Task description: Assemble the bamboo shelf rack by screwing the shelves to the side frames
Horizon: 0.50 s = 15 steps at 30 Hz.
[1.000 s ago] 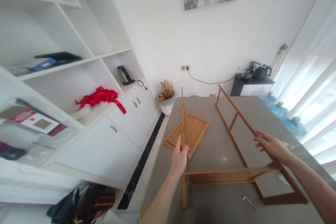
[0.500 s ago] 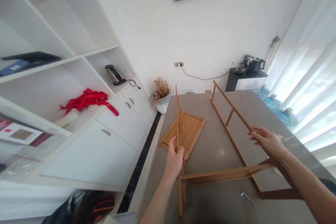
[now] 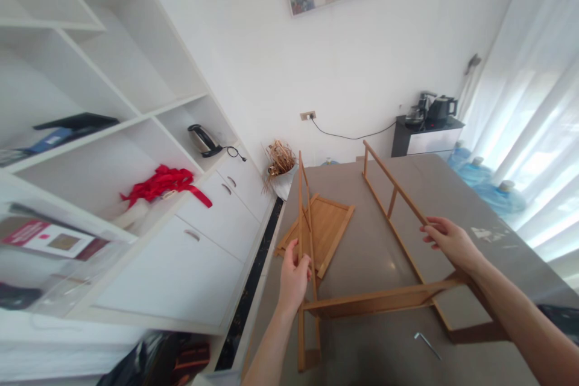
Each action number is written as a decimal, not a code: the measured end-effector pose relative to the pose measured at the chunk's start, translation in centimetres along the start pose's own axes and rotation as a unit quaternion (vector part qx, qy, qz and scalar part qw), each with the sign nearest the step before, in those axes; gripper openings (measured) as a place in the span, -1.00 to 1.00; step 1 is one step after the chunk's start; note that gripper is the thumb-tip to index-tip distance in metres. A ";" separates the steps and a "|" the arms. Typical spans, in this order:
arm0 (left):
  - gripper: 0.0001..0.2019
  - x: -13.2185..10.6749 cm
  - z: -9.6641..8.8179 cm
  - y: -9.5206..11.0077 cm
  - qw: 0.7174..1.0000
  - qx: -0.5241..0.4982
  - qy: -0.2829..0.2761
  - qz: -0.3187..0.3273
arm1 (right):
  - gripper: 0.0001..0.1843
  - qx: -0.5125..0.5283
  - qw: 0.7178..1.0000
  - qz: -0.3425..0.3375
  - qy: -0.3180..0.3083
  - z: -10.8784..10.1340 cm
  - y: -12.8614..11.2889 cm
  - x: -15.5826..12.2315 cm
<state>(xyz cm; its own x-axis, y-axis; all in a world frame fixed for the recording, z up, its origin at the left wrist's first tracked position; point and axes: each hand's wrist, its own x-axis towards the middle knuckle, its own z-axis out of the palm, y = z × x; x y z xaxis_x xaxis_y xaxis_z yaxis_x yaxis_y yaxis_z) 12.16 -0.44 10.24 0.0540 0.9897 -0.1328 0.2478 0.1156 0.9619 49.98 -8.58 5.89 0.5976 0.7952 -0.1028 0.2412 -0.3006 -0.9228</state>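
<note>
A bamboo rack frame (image 3: 375, 300) stands on the grey table (image 3: 429, 193), two ladder-like sides joined by a crosspiece. My left hand (image 3: 293, 274) is closed around the top rail of the left side frame (image 3: 300, 193). My right hand (image 3: 447, 241) grips the top rail of the right side frame (image 3: 392, 184). A flat bamboo shelf panel (image 3: 325, 226) lies on the table beyond my left hand. A small metal hex key (image 3: 427, 344) lies on the table near the front.
White shelving and cabinets (image 3: 172, 241) run along the left, with a kettle (image 3: 200, 140) and red ribbon (image 3: 163, 184). A pot of dried stalks (image 3: 281, 166) sits on the floor. A black side table with a tea set (image 3: 427, 126) and water bottles (image 3: 497, 193) stand at the back right.
Both hands have tipped the frame, so the left side stands more upright with its two rails now apart. The view shifted slightly left.
</note>
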 end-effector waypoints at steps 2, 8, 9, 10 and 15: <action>-0.41 -0.1 0.1 -0.1 1.000 0.002 0.000 -0.001 | -0.47 -0.010 1.000 -0.003 -0.006 0.1 0.1 0.0; -0.42 0.0 -0.3 -0.3 1.000 -0.015 0.013 -0.020 | -0.56 -0.086 0.996 -0.001 -0.031 0.0 0.8 0.4; -0.46 0.3 -0.7 -0.6 0.999 -0.029 0.020 -0.034 | -0.62 -0.105 0.994 -0.002 -0.035 0.0 0.9 0.5; -0.49 0.7 -1.2 -0.9 0.997 -0.042 0.028 -0.052 | -0.68 -0.123 0.992 -0.004 -0.038 -0.1 1.0 0.7; -0.59 3.6 -4.0 -4.7 0.988 0.006 0.055 -0.142 | -0.78 -0.180 0.983 -0.024 -0.039 -0.1 1.4 1.1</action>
<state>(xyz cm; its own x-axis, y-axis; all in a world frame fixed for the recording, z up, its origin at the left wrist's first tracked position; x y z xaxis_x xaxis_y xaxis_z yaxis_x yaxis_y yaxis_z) 7.31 2.91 6.23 -0.1251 0.9211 -0.3686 0.2497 0.3888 0.8868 51.05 -8.17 4.53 0.5217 0.8468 -0.1033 0.5313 -0.4173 -0.7373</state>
